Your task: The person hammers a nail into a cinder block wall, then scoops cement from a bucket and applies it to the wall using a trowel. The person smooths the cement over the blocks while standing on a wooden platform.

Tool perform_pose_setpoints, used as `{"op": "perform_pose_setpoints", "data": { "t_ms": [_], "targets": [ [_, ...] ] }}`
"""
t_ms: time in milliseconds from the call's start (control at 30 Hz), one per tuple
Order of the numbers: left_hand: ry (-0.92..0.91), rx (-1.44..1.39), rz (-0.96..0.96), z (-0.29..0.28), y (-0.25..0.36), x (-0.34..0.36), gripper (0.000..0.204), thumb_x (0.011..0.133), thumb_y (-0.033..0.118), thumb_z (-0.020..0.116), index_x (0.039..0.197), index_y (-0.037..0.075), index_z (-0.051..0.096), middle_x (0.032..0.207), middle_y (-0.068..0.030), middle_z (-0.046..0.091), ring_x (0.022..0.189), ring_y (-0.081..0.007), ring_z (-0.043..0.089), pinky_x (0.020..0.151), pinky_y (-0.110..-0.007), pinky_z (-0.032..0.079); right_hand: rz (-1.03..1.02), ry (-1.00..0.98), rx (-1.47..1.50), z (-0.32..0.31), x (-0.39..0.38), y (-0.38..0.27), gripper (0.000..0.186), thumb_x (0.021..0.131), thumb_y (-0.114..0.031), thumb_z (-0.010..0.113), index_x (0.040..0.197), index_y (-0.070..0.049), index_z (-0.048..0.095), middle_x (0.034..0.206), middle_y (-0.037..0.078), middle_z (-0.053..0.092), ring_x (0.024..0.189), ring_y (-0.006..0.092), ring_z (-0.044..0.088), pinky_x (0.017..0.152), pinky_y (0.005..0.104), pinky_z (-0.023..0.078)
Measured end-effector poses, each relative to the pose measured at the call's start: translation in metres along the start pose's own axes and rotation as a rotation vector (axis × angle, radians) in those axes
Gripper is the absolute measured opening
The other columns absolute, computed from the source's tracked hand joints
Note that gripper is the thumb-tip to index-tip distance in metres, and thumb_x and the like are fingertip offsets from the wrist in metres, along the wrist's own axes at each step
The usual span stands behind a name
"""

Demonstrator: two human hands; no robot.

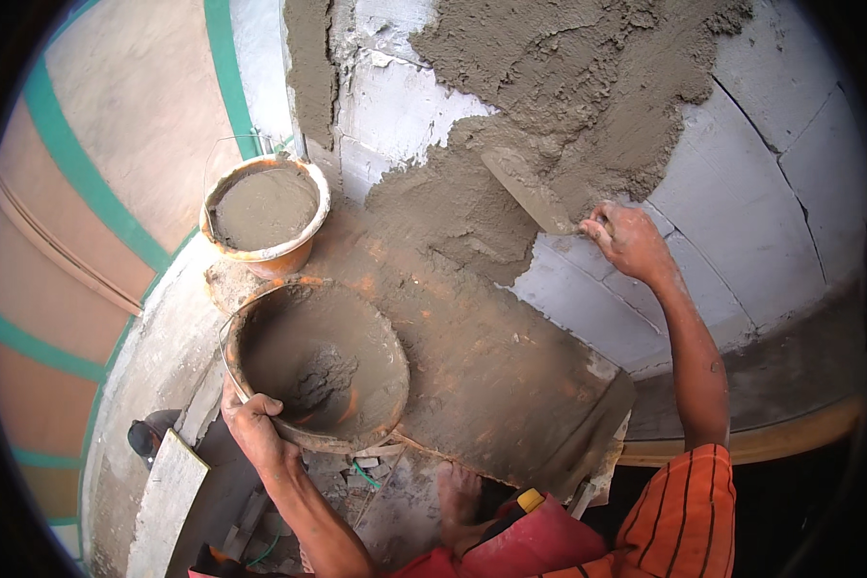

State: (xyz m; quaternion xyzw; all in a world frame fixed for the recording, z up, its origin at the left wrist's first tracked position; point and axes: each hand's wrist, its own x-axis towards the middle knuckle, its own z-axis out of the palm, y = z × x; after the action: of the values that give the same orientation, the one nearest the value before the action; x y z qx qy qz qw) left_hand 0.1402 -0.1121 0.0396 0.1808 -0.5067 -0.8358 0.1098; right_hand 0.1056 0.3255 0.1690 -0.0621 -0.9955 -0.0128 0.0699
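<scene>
My left hand (257, 421) grips the rim of a wide bucket (387, 332) at its lower left, thumb over the edge. Wet grey mortar (326, 378) coats the inside and lies in a small heap at the bottom. Up at the right, my right hand (628, 239) is closed round the end of a trowel (530, 193), its handle mostly hidden by my fingers. The trowel's blade lies along the fresh mortar (568, 87) spread over the wall of pale blocks (732, 193), near the mortar's lower edge.
A second bucket (316, 183), orange with a white rim, stands full of mortar behind the first. A mortar-smeared board (491, 366) lies below the wall. Far down at the left, a person in a dark cap (144, 439) shows beside a pale plank (169, 501). A green-striped wall (116, 202) curves along the left.
</scene>
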Motion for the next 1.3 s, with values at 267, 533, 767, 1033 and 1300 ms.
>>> {"op": "perform_pose_setpoints", "data": {
  "t_ms": [267,533,767,1033,1300],
  "targets": [
    [-0.025,0.028,0.030,-0.001,-0.002,0.003,0.073,0.055,-0.007,0.039,0.127,-0.004,0.052,0.092,-0.0043,0.060,0.062,-0.0072,0.051,0.051,-0.018,0.040,0.179,0.440,-0.134,-0.117,-0.024,-0.018,0.028,0.088,-0.029,0.067,0.092,-0.002,0.064,0.068,0.017,0.059,0.061,0.0293,0.057,0.060,0.0403,0.044],
    [-0.044,-0.012,0.024,-0.009,-0.001,0.013,0.073,0.057,-0.007,0.038,0.128,-0.003,0.051,0.094,-0.0062,0.061,0.067,-0.0092,0.054,0.056,-0.020,0.044,-0.325,0.198,0.345,-0.119,-0.061,-0.101,0.026,0.080,-0.025,0.076,0.089,-0.003,0.066,0.064,0.008,0.058,0.056,0.0173,0.056,0.054,0.0303,0.042],
    [-0.110,-0.103,-0.037,-0.025,-0.014,0.023,0.073,0.055,-0.007,0.040,0.127,-0.006,0.051,0.099,-0.0076,0.059,0.079,-0.0142,0.055,0.070,-0.022,0.046,-0.360,-0.728,0.881,-0.032,0.005,-0.116,0.028,0.091,-0.031,0.064,0.088,-0.003,0.065,0.068,0.003,0.062,0.057,0.0099,0.057,0.051,0.0276,0.045],
    [-0.194,0.005,0.001,-0.006,0.005,0.005,0.074,0.054,-0.005,0.042,0.127,-0.009,0.051,0.100,-0.0061,0.061,0.080,-0.0112,0.055,0.069,-0.018,0.043,0.163,0.002,0.827,-0.017,-0.028,-0.055,0.030,0.093,-0.030,0.053,0.084,-0.002,0.060,0.073,0.003,0.059,0.069,0.0091,0.057,0.064,0.0290,0.047],
    [-0.322,0.182,-0.084,0.017,0.000,-0.004,0.079,0.050,-0.004,0.046,0.129,-0.006,0.055,0.107,-0.0043,0.061,0.086,-0.0111,0.055,0.067,-0.017,0.041,-0.476,-0.551,0.308,0.077,-0.074,-0.144,0.037,0.092,-0.028,0.050,0.109,0.004,0.057,0.103,0.022,0.063,0.093,0.0386,0.061,0.086,0.0450,0.047]
  ]
}}
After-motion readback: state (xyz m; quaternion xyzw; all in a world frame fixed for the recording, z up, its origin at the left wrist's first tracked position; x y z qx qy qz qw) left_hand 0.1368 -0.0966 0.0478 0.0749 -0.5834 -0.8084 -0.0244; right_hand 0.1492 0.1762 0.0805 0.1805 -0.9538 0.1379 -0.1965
